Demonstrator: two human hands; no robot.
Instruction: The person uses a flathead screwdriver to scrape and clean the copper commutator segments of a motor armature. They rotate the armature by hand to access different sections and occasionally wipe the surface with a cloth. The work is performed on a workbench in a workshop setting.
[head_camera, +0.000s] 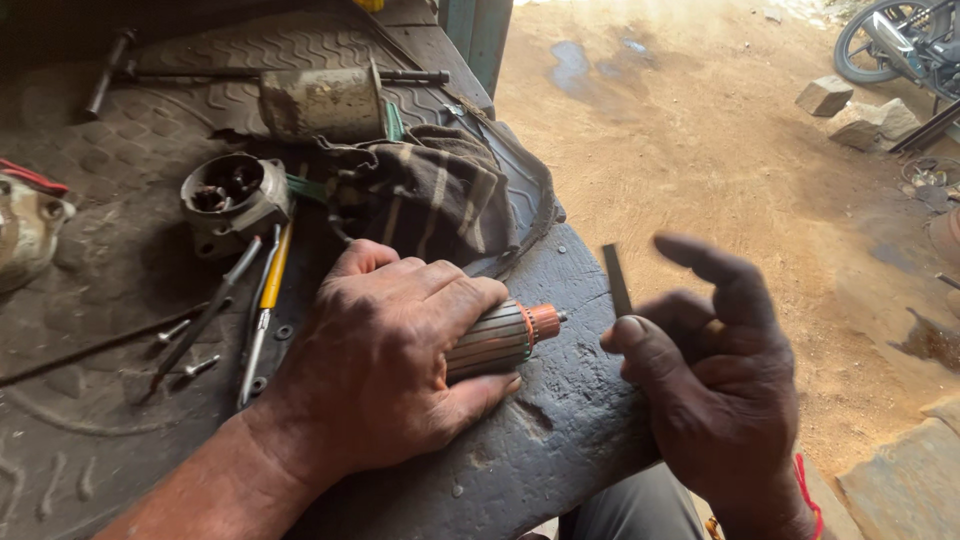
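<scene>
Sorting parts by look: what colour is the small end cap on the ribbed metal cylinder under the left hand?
Orange, on the ribbed metal cylinder; head view.

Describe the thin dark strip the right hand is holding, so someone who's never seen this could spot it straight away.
Start at the dark rubber-covered workbench; at its right edge the right hand is raised over the sandy ground. Pinched at its thumb stands a short, flat, dark metal strip, upright. Unlike the copper-coloured armature under the left hand, it is thin, plain and straight.
</scene>
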